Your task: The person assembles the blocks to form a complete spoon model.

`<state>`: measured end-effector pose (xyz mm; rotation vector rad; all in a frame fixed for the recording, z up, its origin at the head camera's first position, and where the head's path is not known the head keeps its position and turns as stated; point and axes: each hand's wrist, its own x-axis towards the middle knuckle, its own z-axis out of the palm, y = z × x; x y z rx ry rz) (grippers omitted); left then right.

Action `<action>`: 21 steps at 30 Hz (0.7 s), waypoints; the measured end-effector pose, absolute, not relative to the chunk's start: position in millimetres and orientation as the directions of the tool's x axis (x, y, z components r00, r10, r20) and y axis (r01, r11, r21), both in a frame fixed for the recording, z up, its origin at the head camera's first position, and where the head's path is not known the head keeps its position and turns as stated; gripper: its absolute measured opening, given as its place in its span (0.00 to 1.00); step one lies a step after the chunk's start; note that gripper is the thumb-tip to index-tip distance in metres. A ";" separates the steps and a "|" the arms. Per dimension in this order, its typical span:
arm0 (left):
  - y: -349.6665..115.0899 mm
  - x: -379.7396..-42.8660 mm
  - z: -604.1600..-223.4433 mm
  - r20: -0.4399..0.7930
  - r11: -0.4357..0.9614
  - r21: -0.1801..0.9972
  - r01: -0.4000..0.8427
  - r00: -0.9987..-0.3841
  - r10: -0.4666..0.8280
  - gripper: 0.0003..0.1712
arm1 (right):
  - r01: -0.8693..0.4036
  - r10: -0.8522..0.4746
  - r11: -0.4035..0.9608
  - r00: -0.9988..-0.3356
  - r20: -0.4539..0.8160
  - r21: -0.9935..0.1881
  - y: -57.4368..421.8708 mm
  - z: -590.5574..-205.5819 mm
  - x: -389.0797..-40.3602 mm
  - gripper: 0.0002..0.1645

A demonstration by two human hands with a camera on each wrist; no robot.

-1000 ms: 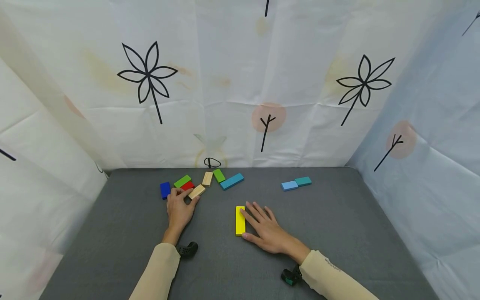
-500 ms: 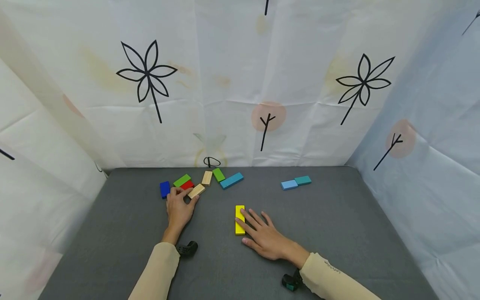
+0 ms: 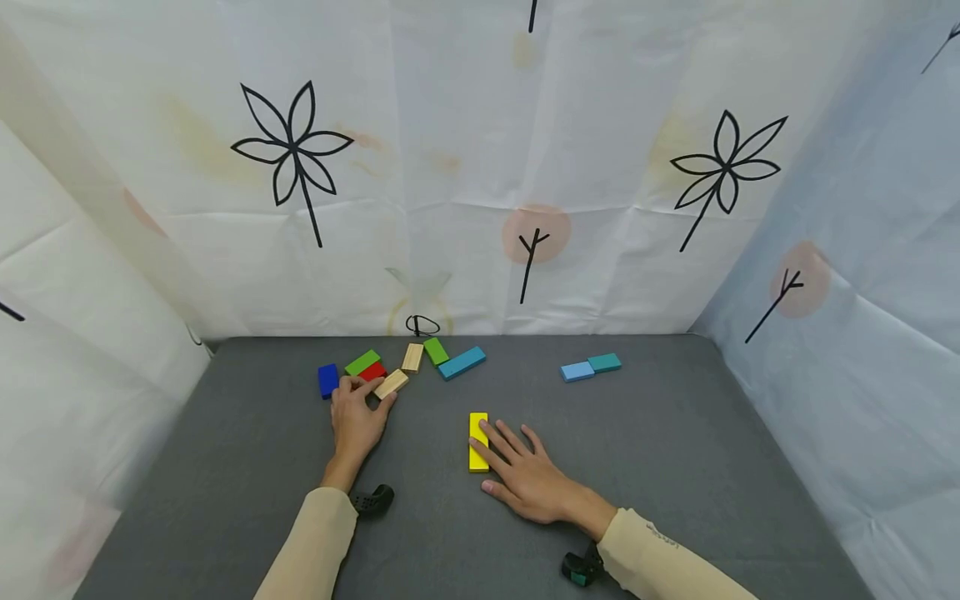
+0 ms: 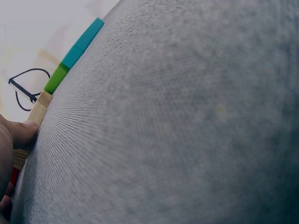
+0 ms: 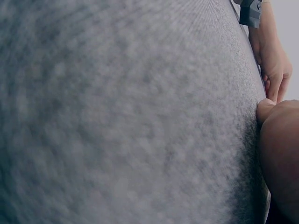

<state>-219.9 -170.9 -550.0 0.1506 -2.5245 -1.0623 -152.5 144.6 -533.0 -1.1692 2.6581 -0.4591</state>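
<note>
My left hand (image 3: 356,423) pinches a plain wooden block (image 3: 393,383) between thumb and index finger at the back left of the table. Just behind that block lies a red block (image 3: 373,370), partly covered by the fingers. In the left wrist view the thumb (image 4: 24,133) shows against the plain wood. A yellow block (image 3: 477,463) lies lengthwise nearer the front. My right hand (image 3: 538,485) is spread flat, with straight fingertips resting on the yellow block and the thumb on the cloth beside it.
Around the left hand lie a dark blue block (image 3: 327,381), a green block (image 3: 363,362), another wooden block (image 3: 412,357), a second green block (image 3: 436,351) and a long blue block (image 3: 462,363). Light blue (image 3: 577,372) and teal (image 3: 605,362) blocks meet end to end, back right.
My right hand has shifted slightly toward the front; its fingers reach farther over the yellow block and the thumb has come away from the block's near corner. The left hand stays put.
</note>
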 end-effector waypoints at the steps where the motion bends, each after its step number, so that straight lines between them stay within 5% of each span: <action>1: -170.9 -219.9 -550.0 0.319 0.709 0.703 0.055 -0.915 -0.246 0.22 | -0.681 -0.743 0.639 -0.667 -0.058 -0.359 144.3 -533.1 -152.5 0.39; 13: -170.1 -218.4 -548.4 0.340 0.734 0.675 0.078 -0.915 -0.216 0.22 | -0.688 -0.744 0.647 -0.664 -0.073 -0.328 142.7 -533.9 -153.1 0.39; 21: -154.1 -212.5 -538.2 0.287 0.622 0.769 0.149 -0.949 -0.128 0.20 | -0.684 -0.746 0.643 -0.662 -0.078 -0.345 143.6 -530.9 -153.0 0.39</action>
